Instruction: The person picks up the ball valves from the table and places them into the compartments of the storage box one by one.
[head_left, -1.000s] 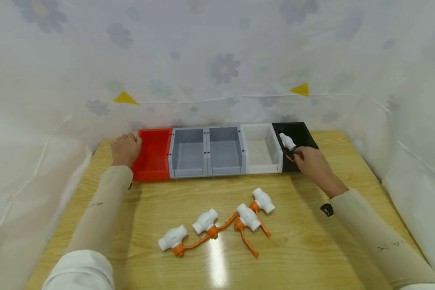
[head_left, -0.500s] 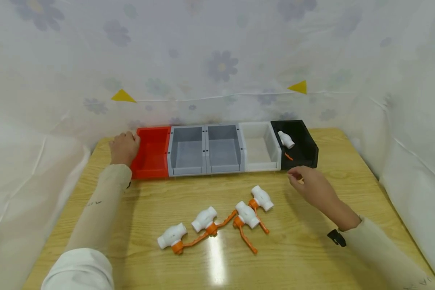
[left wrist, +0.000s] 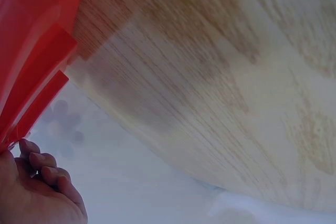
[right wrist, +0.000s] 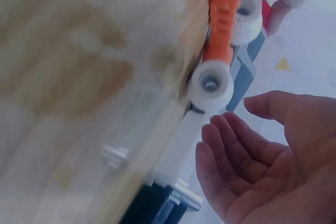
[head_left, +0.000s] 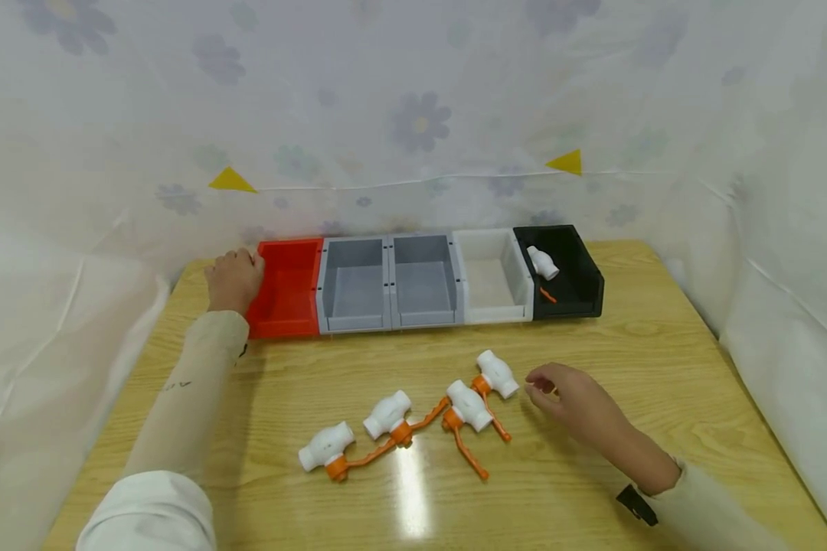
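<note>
From my distance I see a wood-grained tabletop (head_left: 282, 398), smooth and glossy enough to mirror light. The valves (head_left: 470, 406) look like smooth white plastic; their orange handles (head_left: 470, 453) seem plastic also, with ridges. The red bin (head_left: 289, 327) appears plastic, and the black bin (head_left: 582, 295) looks more matt. The sheet (head_left: 358, 92) behind is creased; cloth or film, I cannot tell.
</note>
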The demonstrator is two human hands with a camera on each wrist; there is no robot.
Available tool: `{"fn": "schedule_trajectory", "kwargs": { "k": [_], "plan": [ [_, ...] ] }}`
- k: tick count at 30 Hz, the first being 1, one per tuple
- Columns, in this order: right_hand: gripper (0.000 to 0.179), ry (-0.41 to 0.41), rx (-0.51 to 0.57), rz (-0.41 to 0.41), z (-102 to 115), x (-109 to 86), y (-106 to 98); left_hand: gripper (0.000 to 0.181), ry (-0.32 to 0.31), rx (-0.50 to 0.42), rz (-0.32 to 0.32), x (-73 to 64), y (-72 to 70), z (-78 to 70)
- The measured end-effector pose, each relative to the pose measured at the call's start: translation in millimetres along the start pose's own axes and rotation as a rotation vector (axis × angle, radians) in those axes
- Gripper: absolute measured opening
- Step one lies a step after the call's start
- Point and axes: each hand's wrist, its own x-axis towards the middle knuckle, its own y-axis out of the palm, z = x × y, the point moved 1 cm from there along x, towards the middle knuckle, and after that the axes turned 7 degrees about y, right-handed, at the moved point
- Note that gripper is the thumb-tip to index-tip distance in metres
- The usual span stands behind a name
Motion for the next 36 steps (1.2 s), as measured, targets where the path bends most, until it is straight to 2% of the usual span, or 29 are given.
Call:
{"fn": "schedule_trajectory", "kwargs": {
  "k": [7, 14, 20, 33, 36],
  "plan": [
    [0.014, -0.019, 0.057, 0.086, 14, -11.1, 14, 0.045, -0.003, -0.01, -0.008, -0.9, 0.3, -0.4],
    [0.016, -0.127, 0.138, 0.097, 19, -15.4, 30, 0.045, -0.003, -0.01, -0.024, -0.2, 2.8, 1.2],
    [0.018, -0.126, 0.124, 0.113, 21, -16.4, 40, 0.046, -0.007, -0.019, -0.014, 1.0, 2.0, 2.7],
    [0.014, -0.133, 0.099, 0.073, 30, -10.9, 47, 0.043, -0.01, -0.015, -0.002, 1.2, 0.3, 1.5],
    [0.013, -0.115, 0.096, 0.087, 31, -9.2, 48, 0.043, -0.012, -0.016, 0.001, 1.6, 0.1, 1.4]
  ]
}}
